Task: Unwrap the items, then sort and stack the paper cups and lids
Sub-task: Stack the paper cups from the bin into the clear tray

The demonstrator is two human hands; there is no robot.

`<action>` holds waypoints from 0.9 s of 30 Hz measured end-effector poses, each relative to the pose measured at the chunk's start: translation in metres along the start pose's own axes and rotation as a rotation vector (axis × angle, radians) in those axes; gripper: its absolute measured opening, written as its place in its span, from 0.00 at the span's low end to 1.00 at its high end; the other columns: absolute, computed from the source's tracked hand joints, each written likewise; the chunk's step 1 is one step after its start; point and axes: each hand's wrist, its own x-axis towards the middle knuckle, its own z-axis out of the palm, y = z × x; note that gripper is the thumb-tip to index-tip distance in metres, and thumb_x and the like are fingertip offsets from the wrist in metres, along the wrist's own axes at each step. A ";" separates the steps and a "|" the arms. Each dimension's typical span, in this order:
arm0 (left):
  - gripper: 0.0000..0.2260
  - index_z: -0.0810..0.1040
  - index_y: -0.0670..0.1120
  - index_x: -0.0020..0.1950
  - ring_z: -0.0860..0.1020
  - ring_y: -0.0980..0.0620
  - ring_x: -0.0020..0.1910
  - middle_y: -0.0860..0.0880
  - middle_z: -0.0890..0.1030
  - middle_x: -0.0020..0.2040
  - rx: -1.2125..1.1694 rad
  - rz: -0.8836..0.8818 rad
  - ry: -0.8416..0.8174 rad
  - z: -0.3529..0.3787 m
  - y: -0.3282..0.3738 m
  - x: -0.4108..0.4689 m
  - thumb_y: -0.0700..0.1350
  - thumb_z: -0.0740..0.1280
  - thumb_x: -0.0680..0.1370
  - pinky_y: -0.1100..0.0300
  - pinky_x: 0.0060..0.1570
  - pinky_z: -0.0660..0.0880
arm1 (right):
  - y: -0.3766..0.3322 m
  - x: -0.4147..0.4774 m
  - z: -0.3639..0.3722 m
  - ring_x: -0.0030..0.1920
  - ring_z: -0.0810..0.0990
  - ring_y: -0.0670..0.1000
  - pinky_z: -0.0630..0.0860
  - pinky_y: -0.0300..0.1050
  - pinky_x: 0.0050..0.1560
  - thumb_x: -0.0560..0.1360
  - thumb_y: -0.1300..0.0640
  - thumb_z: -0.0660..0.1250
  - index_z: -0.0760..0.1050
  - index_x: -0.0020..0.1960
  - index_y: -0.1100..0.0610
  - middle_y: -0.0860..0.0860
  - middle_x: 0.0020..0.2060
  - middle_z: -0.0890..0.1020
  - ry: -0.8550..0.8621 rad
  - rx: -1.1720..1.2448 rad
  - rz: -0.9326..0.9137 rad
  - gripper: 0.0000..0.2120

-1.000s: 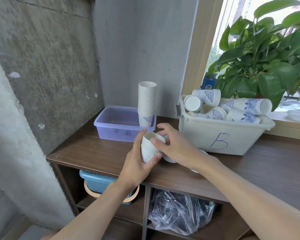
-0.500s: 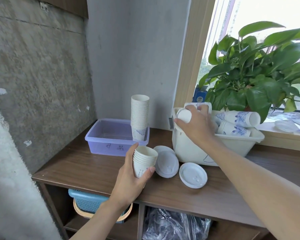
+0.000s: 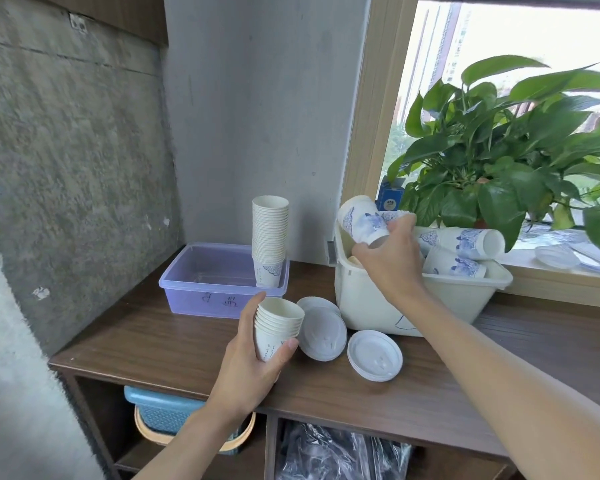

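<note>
As right fingers (image 3: 403,222) grip its rim, cup (image 3: 361,218) tilts.

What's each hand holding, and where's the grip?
Left hand: short stack of white paper cups, around the sidewall. Right hand: blue-patterned white paper cup, near its open end.

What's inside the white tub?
Blue-patterned cups lie on their sides; the right hand grips another cup at the rim. Lower contents hidden by tub wall and hand.
</note>
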 end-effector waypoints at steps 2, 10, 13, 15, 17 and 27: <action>0.33 0.54 0.78 0.65 0.78 0.62 0.49 0.70 0.78 0.51 0.015 0.012 -0.002 0.000 0.002 0.000 0.54 0.72 0.74 0.71 0.43 0.72 | -0.006 -0.009 -0.001 0.39 0.71 0.48 0.66 0.30 0.27 0.69 0.60 0.71 0.59 0.52 0.56 0.51 0.44 0.71 -0.026 0.142 0.027 0.21; 0.32 0.55 0.72 0.68 0.77 0.67 0.52 0.75 0.75 0.53 -0.036 0.015 0.002 -0.002 0.010 -0.003 0.60 0.70 0.71 0.76 0.45 0.70 | -0.022 -0.074 0.031 0.45 0.79 0.41 0.76 0.38 0.46 0.69 0.62 0.71 0.66 0.53 0.55 0.47 0.49 0.79 -0.244 0.526 0.038 0.18; 0.36 0.53 0.69 0.73 0.76 0.68 0.56 0.74 0.75 0.57 -0.043 0.028 0.017 -0.003 0.010 -0.002 0.60 0.71 0.74 0.76 0.49 0.70 | -0.016 -0.092 0.047 0.54 0.78 0.45 0.74 0.40 0.53 0.68 0.61 0.72 0.65 0.56 0.51 0.47 0.52 0.78 -0.337 0.500 0.042 0.22; 0.38 0.51 0.68 0.75 0.76 0.67 0.58 0.70 0.76 0.60 -0.047 0.033 0.015 -0.003 0.009 -0.002 0.59 0.71 0.73 0.75 0.51 0.70 | -0.013 -0.098 0.054 0.57 0.77 0.44 0.74 0.44 0.59 0.66 0.56 0.73 0.64 0.59 0.47 0.44 0.54 0.78 -0.389 0.485 0.074 0.26; 0.38 0.51 0.66 0.76 0.76 0.66 0.60 0.66 0.77 0.64 -0.050 0.039 0.009 -0.003 0.008 -0.002 0.54 0.73 0.75 0.74 0.53 0.70 | -0.009 -0.100 0.056 0.57 0.78 0.43 0.74 0.49 0.60 0.63 0.49 0.72 0.63 0.60 0.43 0.43 0.55 0.79 -0.419 0.473 0.100 0.29; 0.39 0.49 0.73 0.74 0.73 0.67 0.64 0.68 0.73 0.65 -0.019 0.075 -0.047 -0.004 0.008 -0.005 0.56 0.72 0.74 0.75 0.56 0.69 | -0.012 -0.091 0.048 0.49 0.80 0.41 0.74 0.32 0.44 0.72 0.59 0.71 0.53 0.71 0.35 0.50 0.54 0.80 -0.516 0.576 0.058 0.38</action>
